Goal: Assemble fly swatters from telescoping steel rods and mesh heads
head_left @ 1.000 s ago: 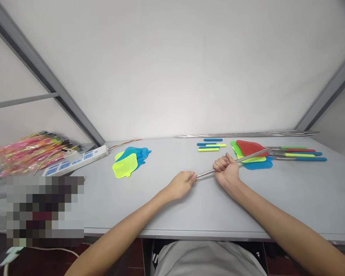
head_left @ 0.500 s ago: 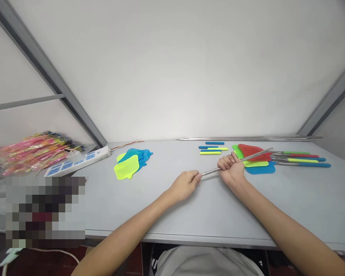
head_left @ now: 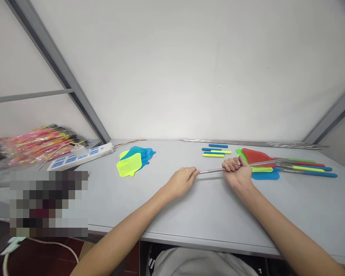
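Observation:
A thin metal telescopic rod (head_left: 211,171) runs between my hands above the grey table, nearly level and rising slightly to the right. My left hand (head_left: 185,180) is closed round its thin left end. With fingers wrapped round the thicker part, my right hand (head_left: 238,172) grips the rod farther along, and the right end juts out past it. Behind and beside this hand lie assembled fly swatters, among them a red one (head_left: 255,157) and a blue one (head_left: 266,175), their coloured handles (head_left: 319,174) pointing right.
Loose blue and yellow handle grips (head_left: 213,155) lie behind the hands. More metal rods (head_left: 253,143) rest along the wall. Loose yellow and blue swatter heads (head_left: 129,165) lie left of centre. Farther left are a white power strip (head_left: 80,158) and plastic-wrapped bundles (head_left: 43,143).
My hands have moved slightly apart, so more of the rod shows between them. Its right end has dipped, leaving the rod more level. The whole view has shifted a little.

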Demonstrator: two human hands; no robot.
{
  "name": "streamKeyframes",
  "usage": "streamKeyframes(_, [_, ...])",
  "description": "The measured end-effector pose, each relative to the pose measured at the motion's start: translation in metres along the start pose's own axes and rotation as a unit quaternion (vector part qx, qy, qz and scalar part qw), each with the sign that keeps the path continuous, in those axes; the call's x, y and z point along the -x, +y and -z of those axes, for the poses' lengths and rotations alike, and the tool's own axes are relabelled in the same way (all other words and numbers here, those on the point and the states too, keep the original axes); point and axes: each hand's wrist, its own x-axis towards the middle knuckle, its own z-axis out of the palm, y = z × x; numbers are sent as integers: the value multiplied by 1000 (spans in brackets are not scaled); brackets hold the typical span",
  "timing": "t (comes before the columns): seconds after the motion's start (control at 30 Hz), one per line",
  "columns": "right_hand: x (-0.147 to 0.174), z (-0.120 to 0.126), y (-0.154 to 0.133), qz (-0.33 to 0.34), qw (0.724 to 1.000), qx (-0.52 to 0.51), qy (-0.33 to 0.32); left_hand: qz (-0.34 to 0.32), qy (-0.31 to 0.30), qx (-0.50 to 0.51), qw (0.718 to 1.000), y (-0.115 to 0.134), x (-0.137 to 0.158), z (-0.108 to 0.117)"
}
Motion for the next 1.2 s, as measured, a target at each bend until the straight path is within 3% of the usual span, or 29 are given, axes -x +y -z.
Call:
streamKeyframes(0.37, [0, 3, 1, -26, 999, -8, 29, -23, -41, -11, 999, 4, 5, -3])
streamKeyframes(0.63, [1, 6, 3, -28, 999, 8, 30, -46, -66, -113, 990, 1, 7, -12])
streamKeyframes(0.87, [7, 4, 7, -20, 1000, 12, -13, -46, -70, -151, 985, 0, 10, -24])
streamKeyframes(1.2, [19, 10, 20, -50, 997, -36, 56, -14, -61, -182, 981, 5, 8, -4])
